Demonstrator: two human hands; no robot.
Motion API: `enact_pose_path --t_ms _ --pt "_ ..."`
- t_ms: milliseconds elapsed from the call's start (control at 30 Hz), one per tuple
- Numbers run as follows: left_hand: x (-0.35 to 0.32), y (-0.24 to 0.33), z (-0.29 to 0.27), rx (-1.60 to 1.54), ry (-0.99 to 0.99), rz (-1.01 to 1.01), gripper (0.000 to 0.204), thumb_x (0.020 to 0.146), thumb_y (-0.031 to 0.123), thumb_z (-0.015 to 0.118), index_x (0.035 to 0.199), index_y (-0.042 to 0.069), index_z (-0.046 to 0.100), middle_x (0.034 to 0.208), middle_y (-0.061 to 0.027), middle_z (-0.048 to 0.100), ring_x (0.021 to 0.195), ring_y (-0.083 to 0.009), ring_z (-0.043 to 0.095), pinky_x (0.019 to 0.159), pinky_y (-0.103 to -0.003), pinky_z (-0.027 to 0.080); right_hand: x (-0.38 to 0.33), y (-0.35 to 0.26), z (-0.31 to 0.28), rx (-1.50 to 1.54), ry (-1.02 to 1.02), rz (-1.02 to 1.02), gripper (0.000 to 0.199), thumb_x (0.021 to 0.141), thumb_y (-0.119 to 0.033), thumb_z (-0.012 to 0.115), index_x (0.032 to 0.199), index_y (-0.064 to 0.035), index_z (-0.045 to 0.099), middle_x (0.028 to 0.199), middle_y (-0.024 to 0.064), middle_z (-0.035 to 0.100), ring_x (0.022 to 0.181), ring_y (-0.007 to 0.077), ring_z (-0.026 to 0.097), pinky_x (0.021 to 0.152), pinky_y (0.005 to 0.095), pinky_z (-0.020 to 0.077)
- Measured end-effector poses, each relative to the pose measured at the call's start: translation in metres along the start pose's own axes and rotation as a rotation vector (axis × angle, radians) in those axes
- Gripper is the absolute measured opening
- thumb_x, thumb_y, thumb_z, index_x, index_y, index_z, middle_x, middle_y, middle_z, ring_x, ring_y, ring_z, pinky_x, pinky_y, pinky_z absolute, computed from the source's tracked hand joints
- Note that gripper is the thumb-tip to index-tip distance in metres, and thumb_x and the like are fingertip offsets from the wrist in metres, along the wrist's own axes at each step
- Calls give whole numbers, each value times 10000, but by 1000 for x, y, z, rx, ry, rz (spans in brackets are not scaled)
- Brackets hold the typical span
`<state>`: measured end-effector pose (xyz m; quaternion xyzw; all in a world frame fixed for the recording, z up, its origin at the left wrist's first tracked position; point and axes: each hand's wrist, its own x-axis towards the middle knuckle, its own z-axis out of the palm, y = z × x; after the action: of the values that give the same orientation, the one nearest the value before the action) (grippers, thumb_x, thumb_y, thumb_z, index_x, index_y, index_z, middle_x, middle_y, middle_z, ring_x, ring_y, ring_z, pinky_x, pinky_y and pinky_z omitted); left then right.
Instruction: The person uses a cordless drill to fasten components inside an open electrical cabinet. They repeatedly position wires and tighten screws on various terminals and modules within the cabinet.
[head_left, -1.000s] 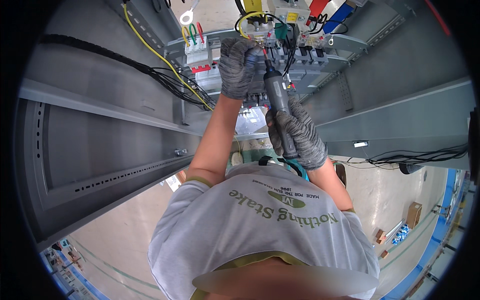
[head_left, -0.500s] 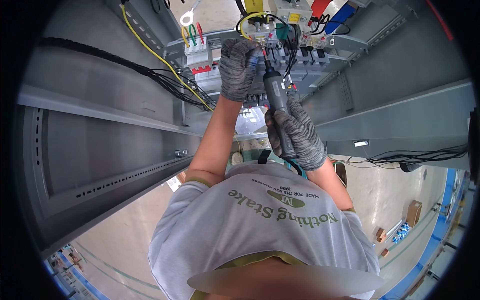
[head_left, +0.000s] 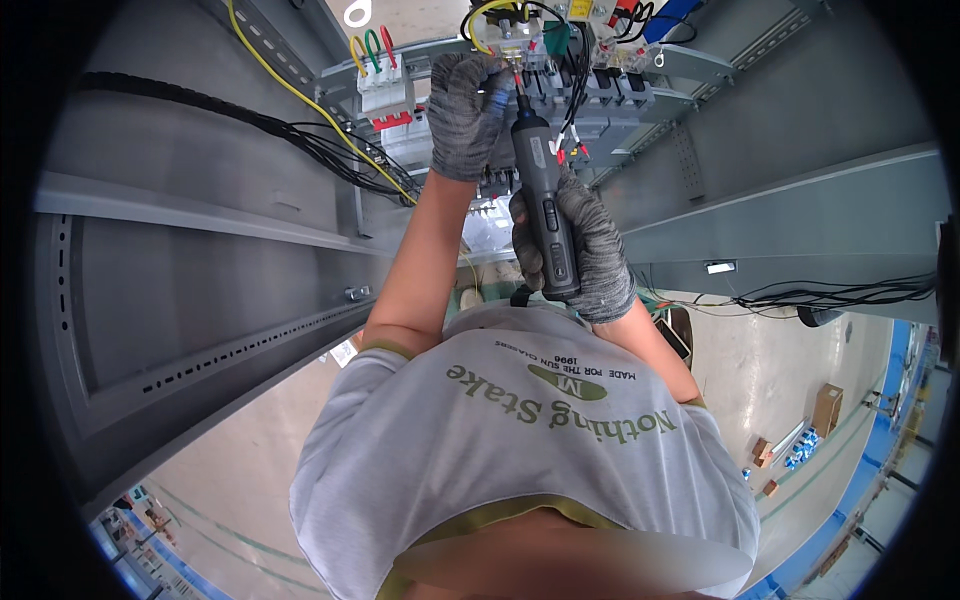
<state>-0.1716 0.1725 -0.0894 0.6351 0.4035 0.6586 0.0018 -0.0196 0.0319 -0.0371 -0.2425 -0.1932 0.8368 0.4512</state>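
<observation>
In a grey knitted glove, my right hand (head_left: pixel 600 245) wraps round a dark grey cordless screwdriver (head_left: pixel 540 190). The tool points away from me, its bit reaching a clear-fronted terminal part (head_left: pixel 517 48) at the far side. Beside the bit is my left hand (head_left: pixel 462 120), also gloved, with its fingers curled together at that terminal. Whatever those fingertips pinch is hidden. A yellow wire (head_left: pixel 480 30) loops into the terminal part, and a bundle of black wires (head_left: pixel 580 90) hangs just right of the bit.
Grey metal cabinet walls (head_left: pixel 220 210) rise on both sides. Left of my hands is a white breaker (head_left: pixel 384 95) with yellow, green and red wires. A black sleeved cable (head_left: pixel 190 105) runs along the left wall. Loose black wires (head_left: pixel 850 296) hang at the right.
The screwdriver has rolled in my right hand, so its buttons now show, and it leans slightly more upright. The cabinet parts sit a little higher in view. My left hand stays at the terminal.
</observation>
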Motion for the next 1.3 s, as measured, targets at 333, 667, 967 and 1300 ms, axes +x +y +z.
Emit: enact_pose_path --t_ms 333,667,967,1300 --pt "3 -2 0 61 6 101 274 752 56 762 975 117 615 874 -81 590 795 -262 588 663 -381 499 3 4 2 -240 27 -33 349 940 -176 518 1264 -103 414 909 63 543 535 152 564 418 280 475" --pt "5 2 1 -6 15 66 271 743 16 760 954 114 620 881 -65 592 787 -229 591 687 -350 498 3 3 5 -256 -2 -56 347 947 -190 519 1263 -96 408 871 59 551 567 150 573 436 278 478" --pt "5 0 0 20 6 99 282 732 -6 765 949 107 625 888 -58 605 786 -203 602 701 -331 502 1 0 7 -327 45 -69 409 940 -191 536 1309 -97 386 880 56 556 576 149 575 444 280 485" --pt "3 0 3 36 35 74 263 730 -5 763 932 98 631 885 -59 614 778 -204 601 709 -338 500 1 -1 13 -294 32 -92 359 936 -192 544 1254 -90 411 878 52 559 570 140 573 432 275 477"
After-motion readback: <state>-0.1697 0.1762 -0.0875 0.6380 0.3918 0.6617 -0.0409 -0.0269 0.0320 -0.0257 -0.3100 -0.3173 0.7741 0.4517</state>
